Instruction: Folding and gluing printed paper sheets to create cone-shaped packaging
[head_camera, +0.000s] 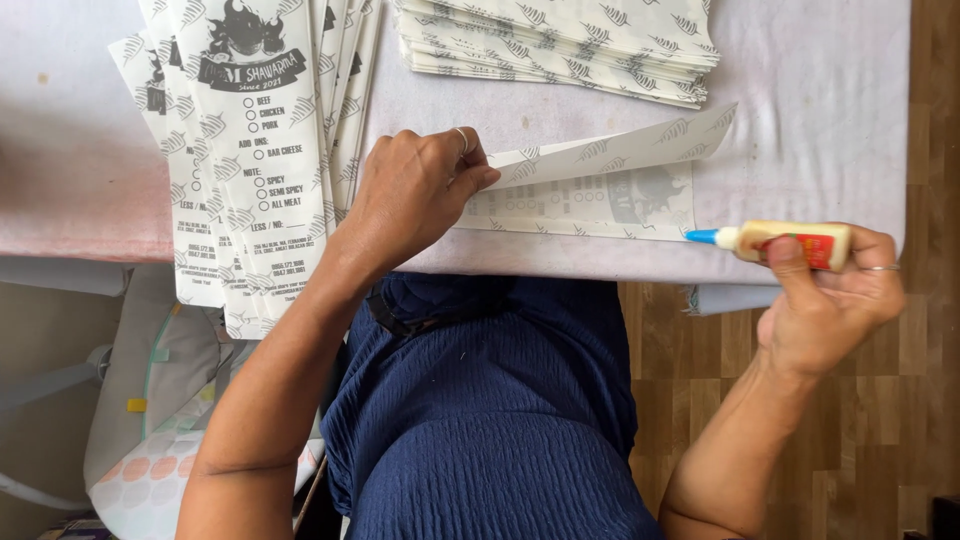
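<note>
A white printed paper sheet (590, 195) lies on the table's near edge with its top flap folded up. My left hand (415, 195) pinches the left end of that flap between thumb and fingers and presses it down. My right hand (830, 300) grips a small cream glue bottle (795, 243) held sideways. Its blue tip touches the right end of the sheet's lower edge.
A fanned stack of printed paper sleeves (250, 130) hangs over the table edge at the left. Another pile of leaf-patterned sheets (560, 40) sits at the back. The table has a white cloth cover (820, 110). Wooden floor shows at right.
</note>
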